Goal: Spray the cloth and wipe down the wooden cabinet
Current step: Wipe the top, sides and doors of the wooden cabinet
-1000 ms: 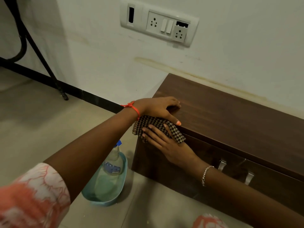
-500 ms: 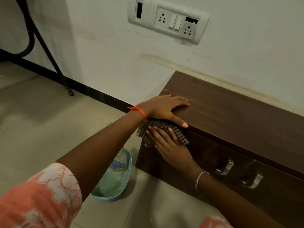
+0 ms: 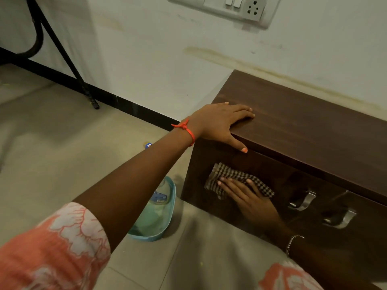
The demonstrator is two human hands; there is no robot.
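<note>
Head view: the wooden cabinet runs lengthwise along the wall, most of its front lying rightward of the right hand, whose straight fingers press the cloth flat against the panel. Above, the left hand rests spread on the top edge. Metal handles sit just right of the cloth.

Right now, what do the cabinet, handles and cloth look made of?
Cabinet: wood or wood-grain laminate, dark brown, low sheen; fine streaked grain.
Handles: metal, probably brushed steel; silvery glints.
Cloth: woven fabric, brown-cream check; creases softly under the right hand.
</note>
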